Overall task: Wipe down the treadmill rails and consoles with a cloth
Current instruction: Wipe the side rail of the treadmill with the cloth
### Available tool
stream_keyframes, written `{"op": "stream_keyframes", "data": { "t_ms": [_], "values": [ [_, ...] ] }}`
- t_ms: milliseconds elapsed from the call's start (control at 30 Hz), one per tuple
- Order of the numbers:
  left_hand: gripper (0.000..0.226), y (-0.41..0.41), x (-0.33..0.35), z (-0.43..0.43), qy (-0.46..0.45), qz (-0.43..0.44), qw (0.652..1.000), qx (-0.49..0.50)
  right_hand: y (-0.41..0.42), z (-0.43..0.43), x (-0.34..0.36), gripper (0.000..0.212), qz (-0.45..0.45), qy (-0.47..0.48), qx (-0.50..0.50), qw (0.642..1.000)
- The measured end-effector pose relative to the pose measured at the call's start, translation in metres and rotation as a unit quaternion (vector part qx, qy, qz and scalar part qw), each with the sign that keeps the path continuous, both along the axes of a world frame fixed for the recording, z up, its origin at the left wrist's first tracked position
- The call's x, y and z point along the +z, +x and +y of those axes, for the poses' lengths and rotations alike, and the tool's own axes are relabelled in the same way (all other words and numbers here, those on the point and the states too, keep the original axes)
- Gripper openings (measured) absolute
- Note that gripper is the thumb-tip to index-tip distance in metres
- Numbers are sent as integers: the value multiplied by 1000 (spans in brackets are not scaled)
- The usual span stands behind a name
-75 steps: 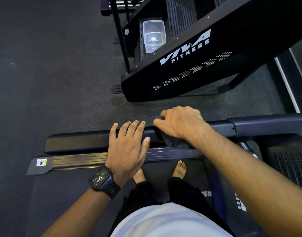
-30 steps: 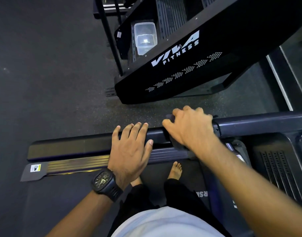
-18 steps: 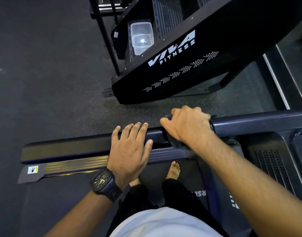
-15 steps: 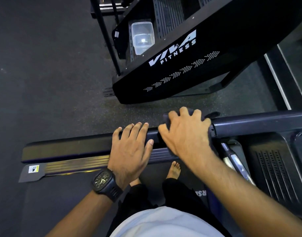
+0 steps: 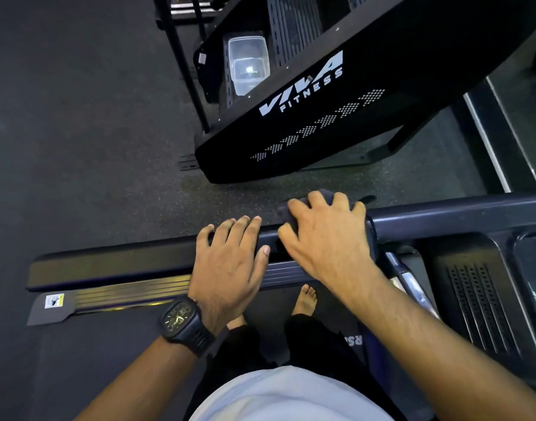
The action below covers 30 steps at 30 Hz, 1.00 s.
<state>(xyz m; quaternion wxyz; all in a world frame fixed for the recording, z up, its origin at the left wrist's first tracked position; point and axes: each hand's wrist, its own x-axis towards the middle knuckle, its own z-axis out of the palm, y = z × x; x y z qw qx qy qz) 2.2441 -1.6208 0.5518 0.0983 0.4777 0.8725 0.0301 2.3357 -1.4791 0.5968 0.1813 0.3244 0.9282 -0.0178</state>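
Right hand (image 5: 327,238) flatter (over cloth (image 5: 371,237))

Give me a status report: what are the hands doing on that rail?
Left hand flat on the rail. Right hand spread, pressing the dark cloth onto the rail. Left hand lies right beside the cloth, blocking any leftward wipe.

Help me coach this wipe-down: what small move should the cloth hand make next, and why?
Probably slide the right hand with its cloth rightward along the rail: the left hand rests close on its other side, and bare rail stretches to the right.
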Motion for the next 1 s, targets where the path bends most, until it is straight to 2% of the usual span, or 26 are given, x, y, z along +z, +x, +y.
{"op": "stream_keyframes", "data": {
  "t_ms": [100,167,233,300,367,467,533,600,667,700,767,833,933,1000],
  "values": [
    [58,0,0,3,-7,-1,1000,-10,-12,19,-1,53,-13,-56,4,998],
    [59,2,0,7,-10,-6,1000,-20,-23,38,-1,56,-96,-85,-46,991],
    [59,4,0,9,-11,-10,1000,-24,-22,47,-3,62,-150,-63,-102,981],
    [59,6,1,10,-7,-9,1000,-21,-10,34,-1,61,-118,-5,-104,988],
    [58,7,0,10,-7,-6,1000,-19,3,13,0,56,-37,37,-80,995],
    [58,6,0,10,-9,0,1000,-18,7,6,-2,54,30,-9,-2,1000],
    [58,6,0,11,-13,-2,1000,-21,-1,20,-4,55,23,-53,8,998],
    [59,7,1,13,-12,-4,1000,-26,-10,39,-3,56,-42,-83,-37,995],
    [59,10,3,15,-10,-10,999,-31,-11,54,-3,60,-109,-75,-104,986],
    [59,10,3,16,-8,-12,999,-31,-7,55,-2,60,-114,-57,-129,983],
    [59,11,3,17,-6,-10,999,-30,4,41,-1,58,-70,7,-130,989],
    [58,12,3,17,-8,-7,1000,-28,15,18,1,55,-12,44,-90,995],
    [58,11,1,18,-9,-2,1000,-26,13,9,-1,55,36,-14,-8,999],
    [58,11,0,19,-10,-1,1000,-30,1,27,-3,53,18,-57,-14,998]
  ]
}}
